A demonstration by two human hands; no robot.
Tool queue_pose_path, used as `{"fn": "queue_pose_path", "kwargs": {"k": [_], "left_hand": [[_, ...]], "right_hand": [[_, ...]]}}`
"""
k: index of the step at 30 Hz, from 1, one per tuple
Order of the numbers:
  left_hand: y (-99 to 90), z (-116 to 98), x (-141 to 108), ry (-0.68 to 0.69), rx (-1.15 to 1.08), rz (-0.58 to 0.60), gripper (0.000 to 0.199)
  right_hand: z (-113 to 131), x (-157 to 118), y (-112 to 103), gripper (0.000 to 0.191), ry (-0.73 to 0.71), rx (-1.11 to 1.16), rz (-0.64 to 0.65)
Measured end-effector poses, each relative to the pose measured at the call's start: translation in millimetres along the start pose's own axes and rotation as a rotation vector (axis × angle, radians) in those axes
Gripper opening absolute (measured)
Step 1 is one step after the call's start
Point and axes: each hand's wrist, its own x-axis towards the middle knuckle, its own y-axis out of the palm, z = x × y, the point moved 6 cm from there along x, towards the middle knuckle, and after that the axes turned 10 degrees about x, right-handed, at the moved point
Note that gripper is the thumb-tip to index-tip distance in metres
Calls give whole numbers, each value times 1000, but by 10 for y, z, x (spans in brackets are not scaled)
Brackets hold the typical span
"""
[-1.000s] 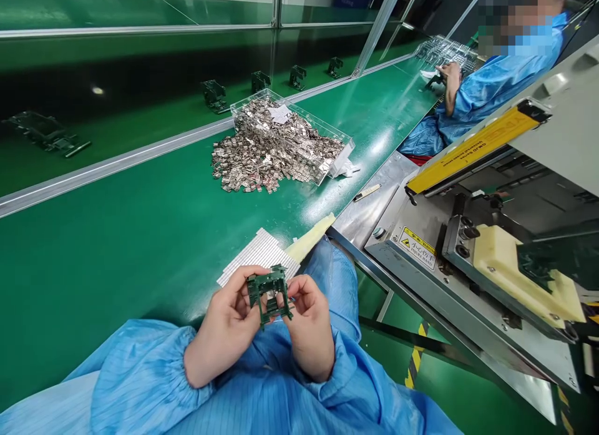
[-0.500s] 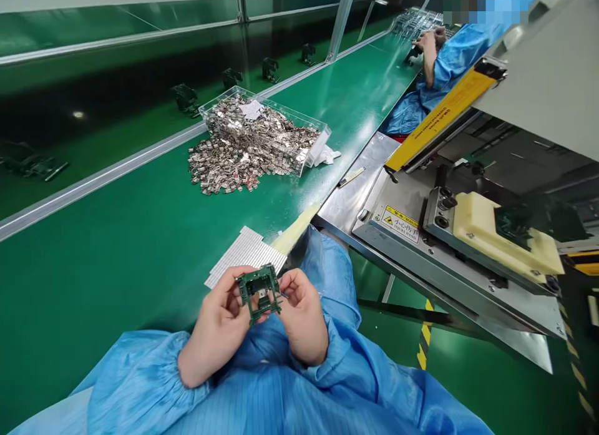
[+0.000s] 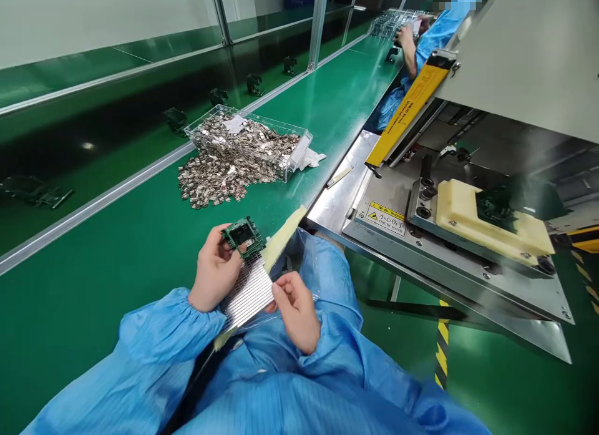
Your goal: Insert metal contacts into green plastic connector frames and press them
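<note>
Hands apart, each on its own item, both held above the lap over the near edge of the bench. Left hand is closed on a dark green frame, fingers wrapped around its left side. Frame roughly square, so no clear long axis; tilted, one corner pointing up and away toward the far side of the bench, face turned up to the camera. Central opening looks dark; fine detail too small to read.

Frame's lower corner sits at or just over the upper end of a ribbed silver sheet, whose long axis slants from the near left up toward the frame. Right hand is beside the sheet's right edge, fingers curled; whether they grip it, cannot tell. Pale yellow foam strip lies just right of the frame.

Farther along the bench, a clear acrylic bin holds small silver metal parts, which also spill in a heap at its near side. To the right stands a machine with a cream block. Co-worker's hand is at the far end.
</note>
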Motion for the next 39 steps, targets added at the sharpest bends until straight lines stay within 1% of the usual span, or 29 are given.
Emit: {"fn": "queue_pose_path", "kwargs": {"k": [1, 3, 6, 8, 10, 13, 16, 20, 22, 26, 28, 30, 35, 39], "left_hand": [[46, -8, 2, 9, -2, 7, 38], [95, -17, 3, 25, 6, 4, 39], [110, -17, 4, 37, 0, 9, 39], [104, -22, -3, 43, -5, 15, 39], [104, -30, -20, 41, 1, 20, 38], [136, -33, -70, 26, -5, 50, 38], [181, -35, -127, 26, -4, 86, 35], [203, -26, -157, 28, 33, 103, 33], [207, -21, -154, 26, 21, 109, 33], [210, -13, -147, 19, 6, 110, 33], [213, -9, -148, 18, 11, 109, 34], [215, -6, -149, 20, 12, 110, 34], [216, -3, -152, 36, 7, 127, 32], [208, 1, -158, 41, 24, 131, 33]], "right_hand": [[-38, -19, -19, 38, 36, 51, 1], [-79, 31, -58, 47, 77, 118, 8], [-88, 249, -64, 57, 116, 128, 51], [-80, 382, -34, 57, 134, 97, 76], [-59, 447, -12, 53, 119, 62, 66], [-40, 415, 3, 49, 91, 63, 63], [-35, 328, -5, 45, 95, 92, 105], [11, 279, -32, 41, 85, 113, 140], [17, 278, -44, 40, 96, 127, 114], [-19, 265, -84, 38, 141, 165, -15], [-27, 258, -97, 37, 133, 166, -53], [-25, 261, -100, 36, 104, 148, -55], [-37, 284, -94, 35, 2, 119, -7], [-81, 283, -96, 35, -15, 112, 4]]}}
